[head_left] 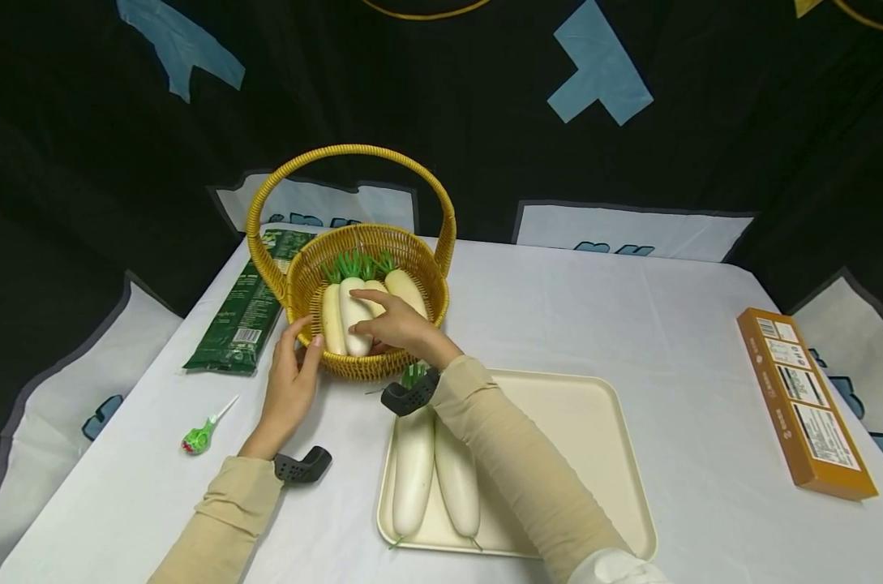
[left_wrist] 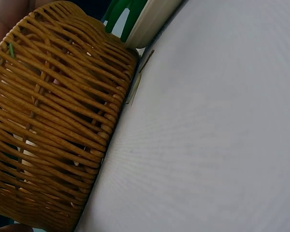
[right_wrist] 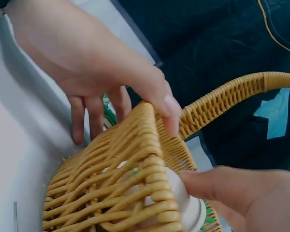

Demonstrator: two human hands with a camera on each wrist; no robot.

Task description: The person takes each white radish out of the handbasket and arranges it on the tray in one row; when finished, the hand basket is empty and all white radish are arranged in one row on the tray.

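Observation:
Several white radishes (head_left: 332,320) with short green tops lie side by side in a yellow wicker basket (head_left: 364,369) with a tall hooped handle. My right hand (head_left: 405,324) reaches over the front rim, its thumb and index fingertip touching one white radish (head_left: 352,347); its other fingers are partly hidden. Against the basket's front-left side rests my left hand (head_left: 289,389). In the right wrist view the left thumb (right_wrist: 170,108) lies at the rim and the other fingers hang outside. Two larger white radishes (head_left: 414,478) lie on a cream tray (head_left: 572,405) beneath my right forearm.
A dark green packet (head_left: 240,316) lies left of the basket, partly behind it. In front of the packet is a lollipop (head_left: 199,438) in a green wrapper. An orange-brown box (head_left: 806,405) stands at the table's right side. A black curtain (head_left: 485,105) hangs behind.

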